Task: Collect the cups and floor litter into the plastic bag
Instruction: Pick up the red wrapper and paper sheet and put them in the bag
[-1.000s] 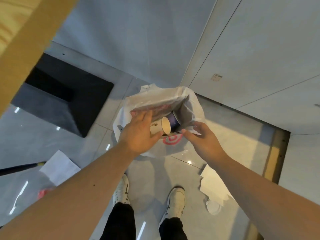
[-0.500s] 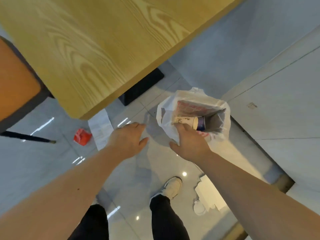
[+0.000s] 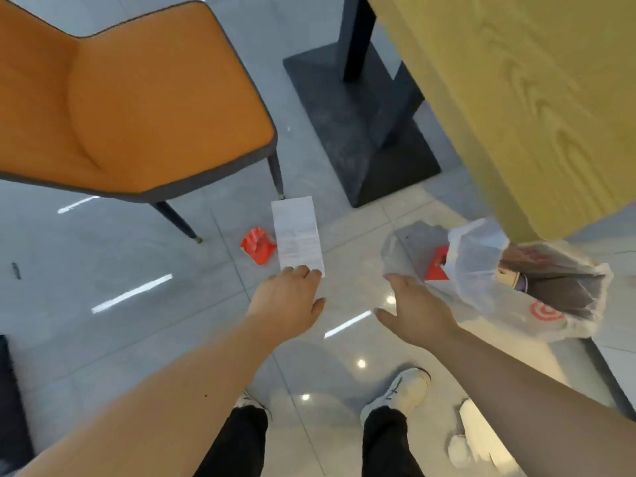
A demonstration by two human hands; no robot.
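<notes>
The left hand (image 3: 287, 304) reaches down with its fingers (image 3: 303, 271) loosely spread and empty, the tips at the near edge of a long white printed paper receipt (image 3: 297, 232) lying flat on the floor; whether they touch it yet cannot be told. That spread suits pinning or pinching a thin sheet that offers no edge to hook. Just left of the receipt, beyond the fingers, a crumpled red paper wrapper (image 3: 257, 245) lies beside it, near enough to be taken in the same reach.

The right hand (image 3: 416, 308) hangs open and empty too, fingers (image 3: 395, 280) spread wide, just short of the translucent white plastic bag with a red logo (image 3: 547, 311). The bag slumps on the floor to the right of that hand with its mouth gaping sideways, so it probably stays open for the next drop. Inside it a tan paper cup (image 3: 508, 277) lies on its side, and a red piece (image 3: 437, 266) shows through the bag's thin wall, closest to the right fingers.

More white paper litter (image 3: 481, 438) lies on the floor behind the right arm, by the person's white shoe (image 3: 401, 390).

The floor is glossy grey tile (image 3: 137, 339) catching ceiling lights. An orange cushioned chair with dark legs (image 3: 130, 108) stands beyond the left fingers, and a yellow wood-grain desk (image 3: 516, 98) on a dark pedestal base (image 3: 364, 132) overhangs the bag.
</notes>
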